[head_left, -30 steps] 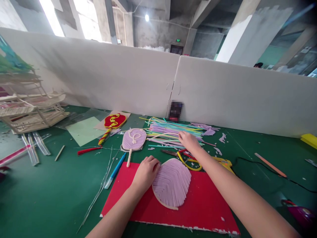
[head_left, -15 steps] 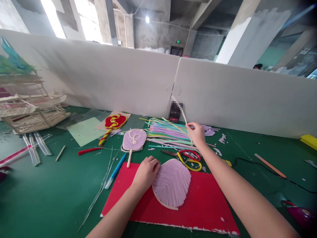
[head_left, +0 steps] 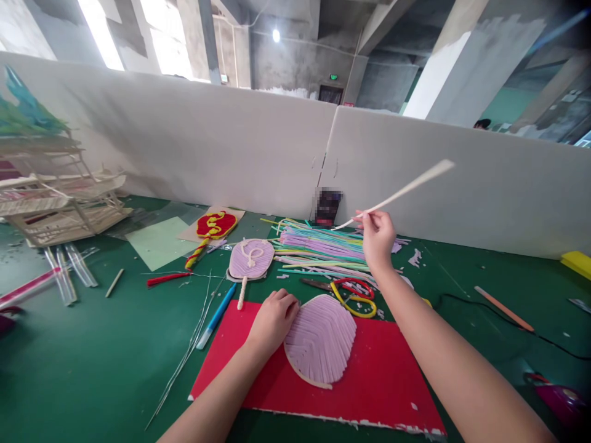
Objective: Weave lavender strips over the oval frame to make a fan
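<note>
My right hand (head_left: 378,239) is raised above the bundle of pipe cleaners, its thumb and fingers pinching a long cream pipe cleaner (head_left: 412,184) that slants up to the right. My left hand (head_left: 276,319) is closed at the left edge of a lilac fan-shaped panel (head_left: 322,341), covering that part; its fingertips are partly hidden. Rows of lilac strips fill the panel, with a cream border along its lower left. The panel lies on a red board (head_left: 383,375). Behind it sits a pair of scissors (head_left: 354,307) with red and yellow handles.
Lilac, green and yellow pipe cleaners (head_left: 318,241) lie at the back. A small lilac fan (head_left: 250,258), a red-and-yellow fan (head_left: 215,226), a blue pen (head_left: 217,315) and thin wires (head_left: 184,354) are to the left. A corded orange-handled tool (head_left: 503,309) lies right. A white partition (head_left: 207,147) stands behind.
My right hand has risen slightly and shifted right, swinging the cream pipe cleaner from a steep upright lean to a slant toward the right. My left hand and the lilac panel stay in place.
</note>
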The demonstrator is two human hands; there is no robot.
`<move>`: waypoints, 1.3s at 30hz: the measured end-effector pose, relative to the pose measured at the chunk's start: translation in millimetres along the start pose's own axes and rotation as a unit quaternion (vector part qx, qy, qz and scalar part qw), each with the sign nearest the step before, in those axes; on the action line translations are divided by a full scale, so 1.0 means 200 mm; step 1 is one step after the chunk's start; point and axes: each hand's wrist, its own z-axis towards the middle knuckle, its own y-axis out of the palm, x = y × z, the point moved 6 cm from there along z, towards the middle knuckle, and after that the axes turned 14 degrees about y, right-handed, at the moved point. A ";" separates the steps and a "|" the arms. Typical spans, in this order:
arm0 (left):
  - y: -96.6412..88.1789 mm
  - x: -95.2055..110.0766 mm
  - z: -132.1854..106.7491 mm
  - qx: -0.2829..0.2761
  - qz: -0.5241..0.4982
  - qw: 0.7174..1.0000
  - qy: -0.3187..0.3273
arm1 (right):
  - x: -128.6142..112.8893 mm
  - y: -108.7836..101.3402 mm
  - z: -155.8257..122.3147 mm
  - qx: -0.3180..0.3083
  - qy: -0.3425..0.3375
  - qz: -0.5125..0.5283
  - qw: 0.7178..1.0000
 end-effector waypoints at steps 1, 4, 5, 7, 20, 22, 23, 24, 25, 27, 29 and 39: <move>0.00 0.00 0.00 0.000 0.000 1.000 0.001 | -0.03 -0.01 -0.02 0.002 -0.009 0.015 1.000; 0.00 -0.01 0.00 0.004 -0.005 1.000 0.002 | -0.12 -0.03 -0.10 -0.020 -0.053 0.036 0.998; 0.00 -0.01 0.00 0.007 -0.010 1.000 0.003 | -0.15 -0.04 -0.14 -0.031 -0.067 0.022 0.997; -0.01 -0.01 0.00 0.016 -0.021 1.000 0.004 | -0.22 -0.07 -0.23 -0.046 -0.105 -0.024 0.993; -0.02 -0.06 0.00 0.091 -0.021 0.996 0.011 | -0.35 -0.52 -0.85 -0.083 -0.304 -0.260 0.913; -0.02 -0.09 0.00 0.096 -0.020 0.995 -0.001 | -0.32 -0.61 -0.88 -0.079 -0.278 -0.273 0.918; -0.03 -0.10 0.00 0.098 -0.019 0.995 -0.008 | -0.30 -0.66 -0.89 -0.078 -0.263 -0.281 0.920; -0.02 -0.10 0.00 0.100 -0.018 0.995 -0.012 | -0.28 -0.70 -0.90 -0.080 -0.248 -0.295 0.919; -0.02 -0.11 0.00 0.100 -0.018 0.995 -0.014 | -0.25 -0.75 -0.90 -0.083 -0.230 -0.311 0.919; -0.02 -0.12 0.00 0.099 -0.017 0.995 -0.013 | -0.17 -0.82 -0.92 -0.107 -0.200 -0.348 0.910; -0.02 -0.12 0.00 0.100 -0.016 0.995 -0.010 | -0.08 -0.87 -0.93 -0.136 -0.165 -0.390 0.896; -0.07 0.20 0.00 0.022 -0.048 0.991 0.121 | -0.05 -0.64 -1.05 -0.296 -0.085 -0.331 0.892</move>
